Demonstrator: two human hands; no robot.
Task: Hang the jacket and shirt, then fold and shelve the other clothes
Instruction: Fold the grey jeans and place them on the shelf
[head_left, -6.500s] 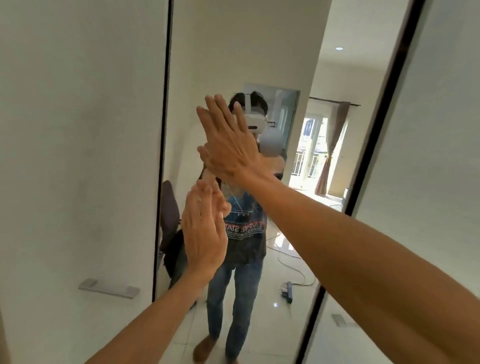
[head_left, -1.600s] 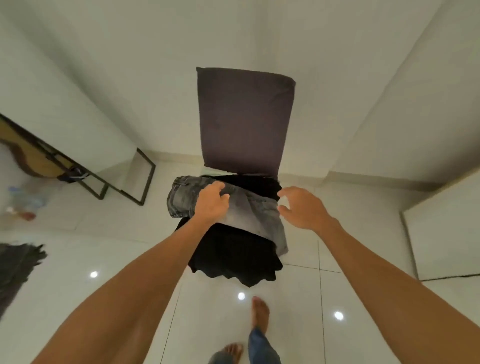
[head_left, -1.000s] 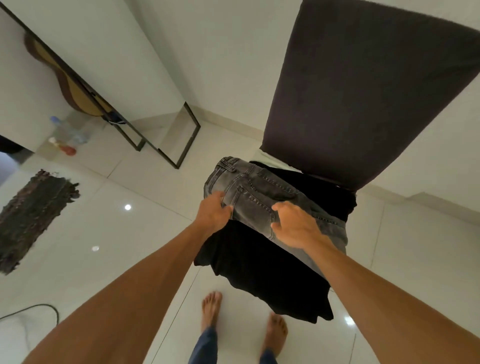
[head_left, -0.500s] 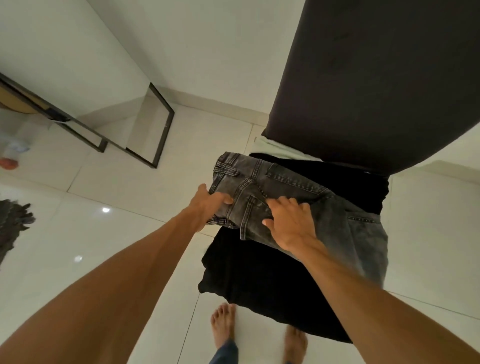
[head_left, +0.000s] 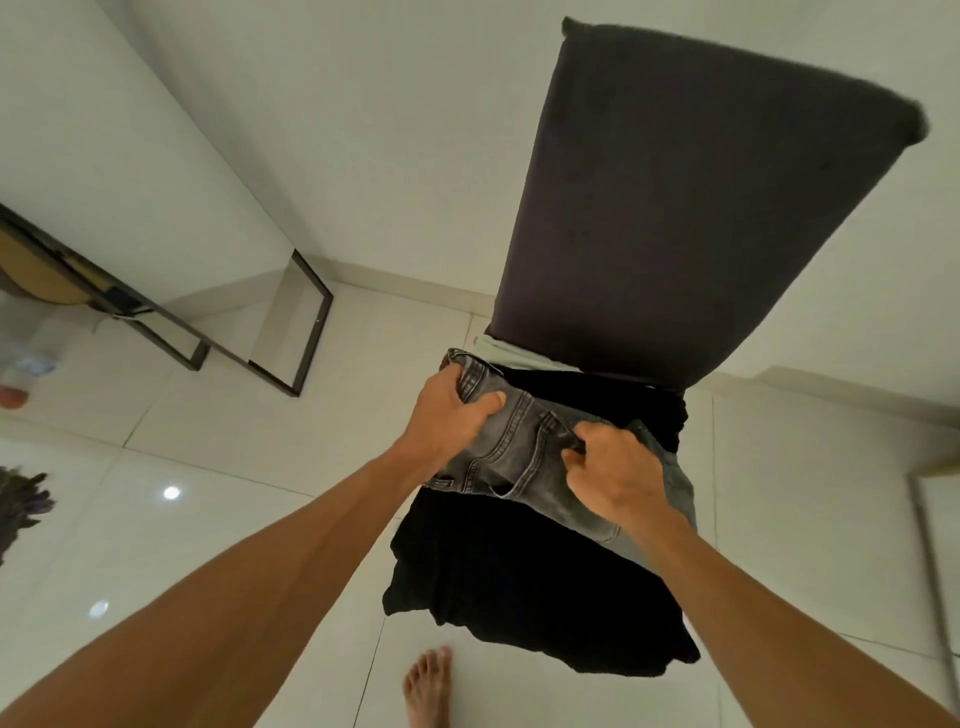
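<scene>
Grey jeans (head_left: 519, 452) are laid on a black garment (head_left: 519, 582) on the chair (head_left: 701, 197) seat, long axis from waistband at far left to legs trailing off the right edge. Waistband end is gripped in the curled left hand (head_left: 447, 415); fabric by the pockets is bunched in the right hand (head_left: 615, 470), near it. Both grips sit at the waist end, so the legs are expected to drag over the black garment on lift.

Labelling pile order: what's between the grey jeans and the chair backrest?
Head view: a black garment and a strip of pale cloth lie between the grey jeans and the backrest.
</scene>
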